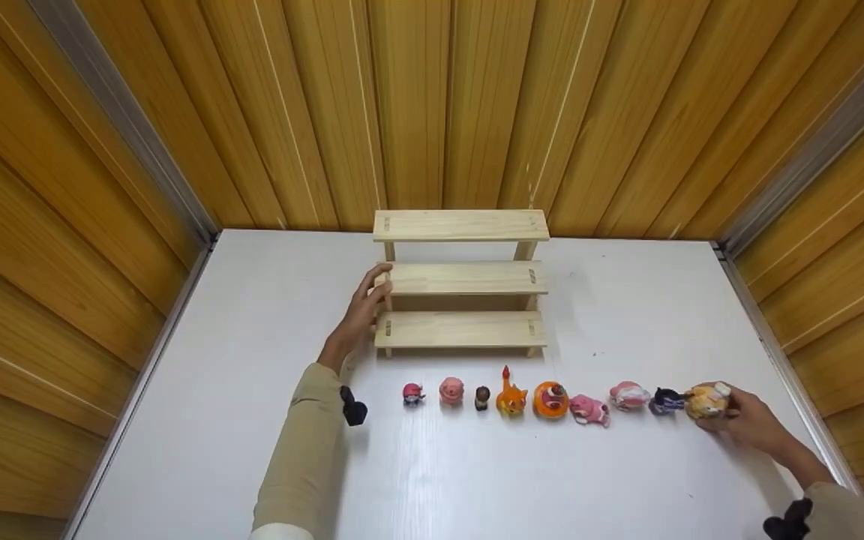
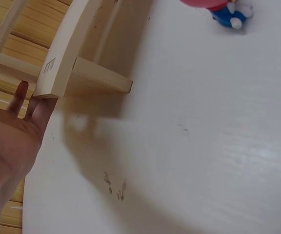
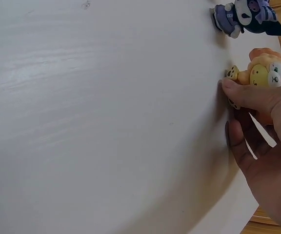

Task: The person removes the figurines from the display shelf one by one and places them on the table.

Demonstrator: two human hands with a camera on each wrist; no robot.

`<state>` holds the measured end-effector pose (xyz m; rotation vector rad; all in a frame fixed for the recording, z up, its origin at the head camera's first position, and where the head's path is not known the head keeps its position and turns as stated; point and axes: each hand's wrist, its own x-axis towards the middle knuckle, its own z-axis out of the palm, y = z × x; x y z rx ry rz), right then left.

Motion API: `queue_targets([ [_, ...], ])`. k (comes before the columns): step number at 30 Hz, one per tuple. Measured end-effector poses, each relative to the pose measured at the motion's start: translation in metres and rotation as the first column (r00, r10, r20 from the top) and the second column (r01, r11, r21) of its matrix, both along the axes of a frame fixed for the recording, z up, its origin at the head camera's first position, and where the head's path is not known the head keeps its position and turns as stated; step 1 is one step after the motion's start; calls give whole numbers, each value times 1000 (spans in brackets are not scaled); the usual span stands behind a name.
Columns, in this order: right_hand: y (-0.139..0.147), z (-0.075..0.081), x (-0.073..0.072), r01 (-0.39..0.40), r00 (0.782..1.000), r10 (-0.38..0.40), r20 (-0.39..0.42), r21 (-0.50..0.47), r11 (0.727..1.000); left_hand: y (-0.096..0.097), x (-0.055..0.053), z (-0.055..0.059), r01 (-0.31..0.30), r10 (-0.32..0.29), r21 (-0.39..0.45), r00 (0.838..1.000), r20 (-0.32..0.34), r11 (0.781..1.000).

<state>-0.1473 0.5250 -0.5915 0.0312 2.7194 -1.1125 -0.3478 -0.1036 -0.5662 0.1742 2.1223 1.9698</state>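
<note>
A three-step wooden stand (image 1: 466, 278) is at the back of the table. My left hand (image 1: 359, 313) grips its left end at the middle step, and the left wrist view shows fingers (image 2: 18, 100) reaching behind the wood. At the right end of a row of toys, my right hand (image 1: 753, 422) holds a fluffy yellow-orange animal figurine (image 3: 261, 73) between thumb and fingers. The figurine has a pale muzzle and paws with dark pads. Close beside it stands a dark purple figurine (image 3: 250, 14) with a pointed hood.
The row continues leftward with pink figurines (image 1: 589, 409), a round orange one (image 1: 551, 400), an orange one with a raised tail (image 1: 511, 402), a small brown-headed one (image 1: 482, 397) and a red-capped one (image 1: 412, 394). Wood-panelled walls (image 1: 432, 105) border the white table (image 1: 252, 315).
</note>
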Motion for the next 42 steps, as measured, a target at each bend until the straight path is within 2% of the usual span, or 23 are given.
queue_targets([
  [6,1,3,0,8,997,-13,74,64,998,0,-2,-1,22,-22,-7,1000,-7,1000],
  [12,-1,3,-8,-9,992,0,123,76,997,-4,-4,0,-6,6,-3,1000,-4,1000],
  [19,7,10,-5,-17,991,11,136,45,999,2,-8,1,24,-23,16,999,-29,1000],
  [23,16,16,-4,-35,991,33,132,17,999,0,-8,3,43,-42,25,999,-17,999],
  [27,28,24,-3,-55,988,56,146,-14,998,-8,-8,5,62,-63,-14,998,-16,998],
  [31,41,38,-4,-94,991,99,95,-53,994,-13,-9,9,96,-97,-68,995,-15,993],
  [34,48,49,-7,-149,989,147,-25,-122,981,-15,-9,16,112,-115,-98,993,-20,989],
  [38,56,67,-13,-224,966,183,-183,-240,944,-15,-9,25,125,-132,-135,991,-39,983],
  [40,59,80,-18,-211,964,160,-210,-248,945,-17,-9,28,124,-135,-168,990,-51,978],
  [42,60,92,-24,-153,974,112,-199,-207,966,-19,-10,29,119,-134,-206,989,-59,971],
])
